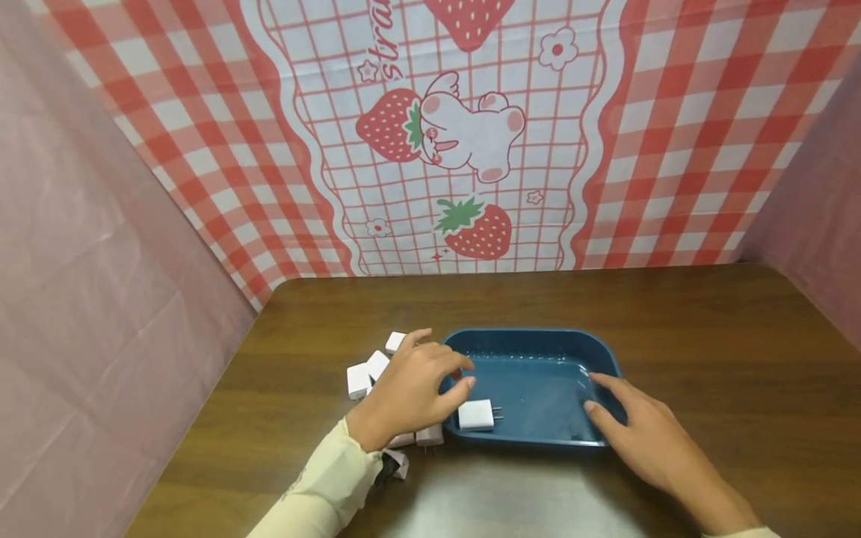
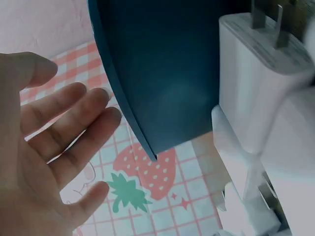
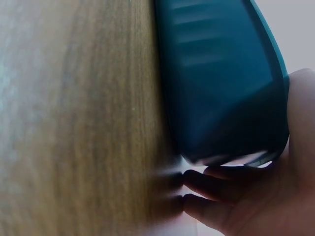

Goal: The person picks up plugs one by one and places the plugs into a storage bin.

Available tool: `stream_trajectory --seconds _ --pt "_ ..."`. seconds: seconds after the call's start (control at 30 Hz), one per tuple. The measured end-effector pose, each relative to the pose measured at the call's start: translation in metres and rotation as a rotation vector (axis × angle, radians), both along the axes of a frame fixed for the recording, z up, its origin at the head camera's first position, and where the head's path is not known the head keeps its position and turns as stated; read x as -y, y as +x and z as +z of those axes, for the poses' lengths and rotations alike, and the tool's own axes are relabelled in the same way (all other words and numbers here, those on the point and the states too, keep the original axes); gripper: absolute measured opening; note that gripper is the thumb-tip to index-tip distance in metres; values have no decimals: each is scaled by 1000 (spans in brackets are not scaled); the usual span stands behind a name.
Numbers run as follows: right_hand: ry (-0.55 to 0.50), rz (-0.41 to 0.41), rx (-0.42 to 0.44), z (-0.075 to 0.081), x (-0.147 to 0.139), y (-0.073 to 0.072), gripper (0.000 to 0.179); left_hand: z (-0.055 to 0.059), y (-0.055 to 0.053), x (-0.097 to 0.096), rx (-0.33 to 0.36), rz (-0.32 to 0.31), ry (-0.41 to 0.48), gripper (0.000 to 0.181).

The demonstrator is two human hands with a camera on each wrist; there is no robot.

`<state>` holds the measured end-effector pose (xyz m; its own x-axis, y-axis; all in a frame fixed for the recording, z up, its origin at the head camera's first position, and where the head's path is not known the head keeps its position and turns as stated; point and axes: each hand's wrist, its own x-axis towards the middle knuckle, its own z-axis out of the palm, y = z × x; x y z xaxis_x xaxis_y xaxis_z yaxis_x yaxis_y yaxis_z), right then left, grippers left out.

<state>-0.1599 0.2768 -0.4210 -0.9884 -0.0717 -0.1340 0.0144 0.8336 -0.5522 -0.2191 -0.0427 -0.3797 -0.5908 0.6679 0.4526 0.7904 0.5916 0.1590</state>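
Note:
In the head view, a blue plastic tray (image 1: 531, 441) stands on the table. One white charger plug (image 1: 476, 415) lies inside at its front left, prongs pointing right. My left hand (image 1: 420, 377) hovers by the tray's left rim, fingers loosely bent and nothing between them; its palm (image 2: 34, 162) looks bare in the left wrist view. My right hand (image 1: 642, 430) grips the tray's right end, with thumb and forefinger over the rim and the other fingers outside against the wall (image 3: 226, 108). More white charger plugs (image 1: 359, 379) lie left of the tray, partly hidden by my left hand and forearm.
Beneath everything is a brown wooden table (image 1: 713, 336). A dark and white piece (image 1: 397, 465) lies near my left sleeve. Behind the table hangs a red checked strawberry cloth (image 1: 471, 142), with pink cloth (image 1: 121, 299) at the sides.

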Motion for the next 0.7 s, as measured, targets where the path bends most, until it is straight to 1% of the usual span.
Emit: stream_trajectory --seconds 0.17,0.33,0.4,0.5,0.7 --pt "-5 0 -8 -1 -1 1 69 -2 0 5 -31 -2 45 21" --pt "-3 -1 -7 0 -1 0 68 -2 0 9 -70 48 74 16" --pt "-6 -3 -2 0 -1 0 68 -2 -1 13 -82 78 69 14" --pt "-8 -8 8 1 0 0 69 -1 -1 19 -82 113 50 12" --pt "0 -9 7 1 0 0 68 0 -3 32 -78 137 5 9"
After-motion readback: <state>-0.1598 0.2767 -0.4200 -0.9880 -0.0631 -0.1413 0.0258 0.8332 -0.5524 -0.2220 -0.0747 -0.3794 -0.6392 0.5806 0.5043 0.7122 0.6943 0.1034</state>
